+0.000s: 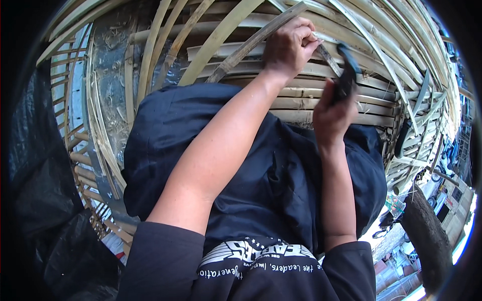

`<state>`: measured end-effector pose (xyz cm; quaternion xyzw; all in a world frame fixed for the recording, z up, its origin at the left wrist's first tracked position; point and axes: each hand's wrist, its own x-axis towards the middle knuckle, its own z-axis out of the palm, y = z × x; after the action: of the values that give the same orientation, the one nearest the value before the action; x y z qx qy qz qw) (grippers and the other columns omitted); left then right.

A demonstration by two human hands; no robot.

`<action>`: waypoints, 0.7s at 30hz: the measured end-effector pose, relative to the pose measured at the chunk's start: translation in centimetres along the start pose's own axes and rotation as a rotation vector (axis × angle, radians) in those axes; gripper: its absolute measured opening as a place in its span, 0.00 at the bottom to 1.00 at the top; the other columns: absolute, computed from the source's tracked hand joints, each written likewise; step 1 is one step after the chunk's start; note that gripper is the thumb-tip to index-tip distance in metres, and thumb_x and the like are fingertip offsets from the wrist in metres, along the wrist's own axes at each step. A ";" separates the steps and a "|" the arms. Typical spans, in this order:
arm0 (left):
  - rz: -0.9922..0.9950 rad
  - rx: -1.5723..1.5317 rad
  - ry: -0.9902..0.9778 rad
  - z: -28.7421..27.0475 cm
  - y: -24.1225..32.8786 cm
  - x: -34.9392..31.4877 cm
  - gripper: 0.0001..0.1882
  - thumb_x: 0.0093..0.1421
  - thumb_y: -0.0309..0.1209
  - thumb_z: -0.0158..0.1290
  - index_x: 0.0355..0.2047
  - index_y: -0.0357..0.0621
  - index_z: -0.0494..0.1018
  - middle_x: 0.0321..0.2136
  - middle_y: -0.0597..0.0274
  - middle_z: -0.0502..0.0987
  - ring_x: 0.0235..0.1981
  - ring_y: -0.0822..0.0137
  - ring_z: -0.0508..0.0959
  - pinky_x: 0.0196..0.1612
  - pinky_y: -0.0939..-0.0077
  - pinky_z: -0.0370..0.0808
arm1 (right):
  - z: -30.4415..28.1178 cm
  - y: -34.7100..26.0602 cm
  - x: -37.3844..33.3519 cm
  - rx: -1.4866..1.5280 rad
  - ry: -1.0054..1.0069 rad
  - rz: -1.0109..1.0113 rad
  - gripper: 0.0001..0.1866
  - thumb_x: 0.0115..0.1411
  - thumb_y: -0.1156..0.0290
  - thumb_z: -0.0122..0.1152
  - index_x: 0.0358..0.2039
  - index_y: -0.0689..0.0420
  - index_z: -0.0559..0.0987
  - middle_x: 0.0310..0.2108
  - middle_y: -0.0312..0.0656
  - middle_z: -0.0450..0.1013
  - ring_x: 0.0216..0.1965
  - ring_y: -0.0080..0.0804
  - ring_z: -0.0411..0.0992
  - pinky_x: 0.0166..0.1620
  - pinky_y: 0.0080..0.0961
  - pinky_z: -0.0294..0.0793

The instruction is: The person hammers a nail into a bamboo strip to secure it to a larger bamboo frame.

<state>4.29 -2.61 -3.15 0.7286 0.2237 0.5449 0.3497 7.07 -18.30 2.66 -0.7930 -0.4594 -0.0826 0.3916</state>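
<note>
My left hand [290, 46] is closed in a pinch over the bamboo slats, thumb and forefinger together on something too small to make out. Just beyond its fingertips runs a narrow grey strip [330, 59], partly behind the tool. My right hand [335, 118] is wrapped round a dark tool that looks like a hammer [347, 75], raised and smeared by motion. A long weathered bamboo strip [236, 59] slants past my left hand. Under both hands lie split bamboo slats [306, 93] side by side.
Loose bamboo strips [216, 40] cross at the upper left. To the right, a knife with a black handle [403, 138] rests among woven strips. Black plastic sheeting [40, 200] hangs at the left. A tree trunk [427, 236] stands at the lower right.
</note>
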 end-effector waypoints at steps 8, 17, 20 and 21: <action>-0.036 0.052 -0.028 -0.5 0.5 -0.7 0.07 0.49 0.24 0.66 0.22 0.40 0.77 0.35 0.67 0.82 0.21 0.69 0.79 0.27 0.73 0.74 | -0.1 0.3 -0.4 -0.108 -0.141 0.062 0.16 0.66 0.67 0.62 0.49 0.62 0.70 0.31 0.60 0.77 0.31 0.66 0.76 0.34 0.52 0.73; -0.134 0.025 -0.054 -0.2 0.2 -0.7 0.06 0.50 0.21 0.64 0.24 0.39 0.77 0.36 0.66 0.82 0.21 0.69 0.79 0.27 0.75 0.75 | 0.2 0.6 0.2 -0.145 -0.198 0.026 0.15 0.66 0.68 0.62 0.47 0.61 0.70 0.29 0.56 0.77 0.28 0.61 0.77 0.29 0.49 0.74; -0.059 0.000 -0.047 -0.1 0.1 -0.5 0.06 0.49 0.22 0.64 0.23 0.39 0.77 0.36 0.66 0.82 0.22 0.69 0.80 0.27 0.74 0.75 | -0.6 0.2 -0.6 -0.020 0.007 -0.015 0.16 0.67 0.65 0.61 0.46 0.62 0.70 0.29 0.61 0.77 0.29 0.63 0.76 0.32 0.51 0.73; -0.008 0.013 -0.017 0.0 -0.1 -0.1 0.06 0.49 0.22 0.64 0.23 0.39 0.76 0.36 0.66 0.82 0.22 0.69 0.80 0.27 0.74 0.75 | -0.3 0.4 -0.5 -0.022 0.001 -0.011 0.16 0.67 0.65 0.61 0.46 0.62 0.70 0.29 0.61 0.77 0.29 0.63 0.76 0.32 0.51 0.73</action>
<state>4.26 -2.57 -3.30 0.7343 0.2272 0.5360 0.3491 7.18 -18.97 2.44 -0.7946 -0.4626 -0.0902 0.3828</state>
